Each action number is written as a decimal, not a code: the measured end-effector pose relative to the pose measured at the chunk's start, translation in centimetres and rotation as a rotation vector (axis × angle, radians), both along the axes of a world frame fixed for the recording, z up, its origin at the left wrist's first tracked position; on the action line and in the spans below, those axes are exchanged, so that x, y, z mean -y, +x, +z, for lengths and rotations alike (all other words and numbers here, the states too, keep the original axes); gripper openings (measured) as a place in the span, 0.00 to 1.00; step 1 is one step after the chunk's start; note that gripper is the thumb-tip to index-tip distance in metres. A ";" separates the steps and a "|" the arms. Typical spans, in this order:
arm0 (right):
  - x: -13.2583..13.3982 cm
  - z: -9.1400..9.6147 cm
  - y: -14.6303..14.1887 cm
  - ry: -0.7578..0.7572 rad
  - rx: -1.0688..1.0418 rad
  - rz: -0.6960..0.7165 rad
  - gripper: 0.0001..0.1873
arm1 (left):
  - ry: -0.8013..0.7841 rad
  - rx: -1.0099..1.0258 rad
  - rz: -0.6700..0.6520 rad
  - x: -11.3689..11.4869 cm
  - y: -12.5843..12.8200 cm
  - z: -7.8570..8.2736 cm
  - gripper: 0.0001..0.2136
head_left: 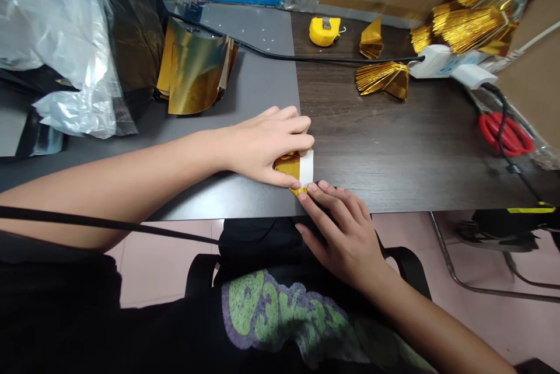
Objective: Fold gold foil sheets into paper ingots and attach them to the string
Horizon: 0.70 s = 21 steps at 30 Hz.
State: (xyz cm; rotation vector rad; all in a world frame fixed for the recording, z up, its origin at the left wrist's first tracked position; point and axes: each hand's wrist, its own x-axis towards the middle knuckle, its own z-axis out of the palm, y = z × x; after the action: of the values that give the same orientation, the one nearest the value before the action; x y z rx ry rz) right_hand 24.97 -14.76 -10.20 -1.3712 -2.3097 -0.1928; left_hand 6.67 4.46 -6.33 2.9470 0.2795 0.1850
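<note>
Near the table's front edge lies a small folded piece of gold foil paper (286, 171) with a white strip (307, 168) along its right side. My left hand (271, 143) holds it down, thumb along the lower part and curled fingers at the top edge, covering some of it. From below right, my right hand (343, 225) touches the paper's lower corner with its fingertips. Its fingers are stretched out, and the thumb stands apart, beyond the table edge.
A curved stack of gold foil sheets (192, 70) stands behind my left forearm. Farther back are a yellow tape measure (324, 31), fringed gold foil bundles (385, 79) and a white power strip (431, 62) with a black cable. Red-handled scissors (505, 133) lie right; plastic bags (65, 30) left.
</note>
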 end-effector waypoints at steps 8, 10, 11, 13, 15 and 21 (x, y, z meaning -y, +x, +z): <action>0.1 -0.2 -0.2 -0.015 -0.027 -0.016 0.33 | -0.006 0.015 -0.012 0.0 0.0 -0.1 0.23; 0.1 -0.3 -0.2 -0.007 -0.008 -0.021 0.29 | -0.006 0.019 -0.011 0.0 0.0 -0.1 0.23; 0.1 -0.3 -0.3 -0.002 0.001 -0.020 0.26 | -0.007 0.022 -0.011 0.0 0.0 -0.2 0.23; 0.0 -0.2 -0.3 0.012 0.009 -0.017 0.22 | -0.006 0.027 -0.016 -0.1 0.0 -0.3 0.23; -0.1 0.1 -0.3 0.012 0.009 -0.011 0.21 | -0.013 0.032 -0.029 -0.3 -0.1 -0.4 0.24; -1.7 1.7 0.3 -0.061 -0.101 0.133 0.18 | -0.136 0.098 -0.171 -0.7 -0.5 -0.5 0.18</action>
State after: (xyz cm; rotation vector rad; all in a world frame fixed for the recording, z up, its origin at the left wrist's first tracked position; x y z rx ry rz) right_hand 25.24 -13.07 -8.53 -1.2216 -2.3283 -0.0111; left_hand 6.20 5.16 -6.85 2.7985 0.0247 0.2749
